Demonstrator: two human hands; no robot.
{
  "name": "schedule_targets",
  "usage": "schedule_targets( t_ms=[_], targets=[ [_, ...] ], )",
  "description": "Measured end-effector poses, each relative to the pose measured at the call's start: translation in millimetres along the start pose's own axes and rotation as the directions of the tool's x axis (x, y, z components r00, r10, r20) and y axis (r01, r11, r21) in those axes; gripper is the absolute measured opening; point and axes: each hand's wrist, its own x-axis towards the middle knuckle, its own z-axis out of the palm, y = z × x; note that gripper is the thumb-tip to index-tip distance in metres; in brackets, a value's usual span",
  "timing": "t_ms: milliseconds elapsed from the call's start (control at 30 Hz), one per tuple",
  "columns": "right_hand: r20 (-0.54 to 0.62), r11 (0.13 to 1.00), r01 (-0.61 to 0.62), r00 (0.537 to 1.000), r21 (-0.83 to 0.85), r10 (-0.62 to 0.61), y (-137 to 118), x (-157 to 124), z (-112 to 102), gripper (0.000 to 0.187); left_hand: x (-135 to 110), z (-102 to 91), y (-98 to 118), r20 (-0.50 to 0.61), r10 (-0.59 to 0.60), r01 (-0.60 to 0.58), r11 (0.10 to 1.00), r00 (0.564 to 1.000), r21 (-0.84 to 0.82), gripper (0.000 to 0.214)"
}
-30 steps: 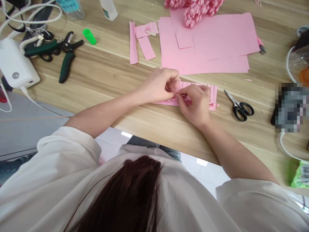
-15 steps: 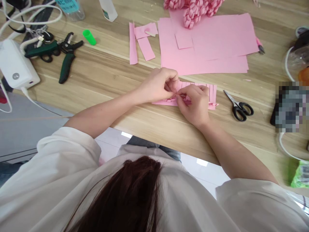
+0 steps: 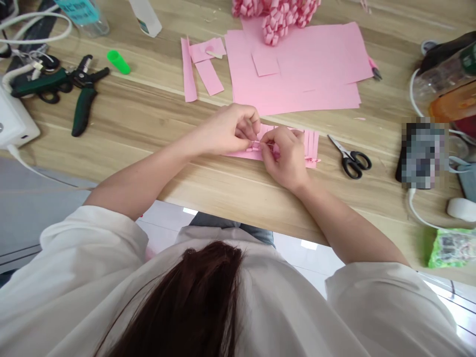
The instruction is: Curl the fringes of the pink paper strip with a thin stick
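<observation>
My left hand [image 3: 230,130] and my right hand [image 3: 284,154] meet over a pink paper sheet cut into strips [image 3: 311,144] near the table's front edge. Both hands pinch closed around a thin stick [image 3: 262,143] with a pink strip curled on it. The fingertips touch at the sheet's left part. A stack of pink paper sheets [image 3: 316,69] lies just behind the hands. A pile of curled pink paper pieces [image 3: 275,12] rests at the far edge.
Black scissors [image 3: 351,158] lie right of the strips. Pink offcuts [image 3: 201,67], a green cap [image 3: 118,61], green-handled pliers [image 3: 80,99] and a white charger [image 3: 13,124] are to the left. A phone [image 3: 422,154], bottles and cables crowd the right.
The view has shifted, so everything sits further left in the frame. My hands keep pinching the stick and strip at the same spot on the sheet.
</observation>
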Motion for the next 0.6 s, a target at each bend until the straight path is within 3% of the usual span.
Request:
schedule_targets(
  t_ms=[333,600],
  targets=[
    [-0.011,0.997,0.005,1.0,0.08,-0.004,-1,4,0,0.007,3,-3.4,3,0.067,-0.052,0.058,0.995,0.996,-0.084,0.024],
    [0.062,0.993,-0.05,0.997,0.109,0.043,0,7,-2,0.008,8,-15.6,0,0.149,-0.144,0.166,0.975,0.978,-0.145,0.026]
  ],
)
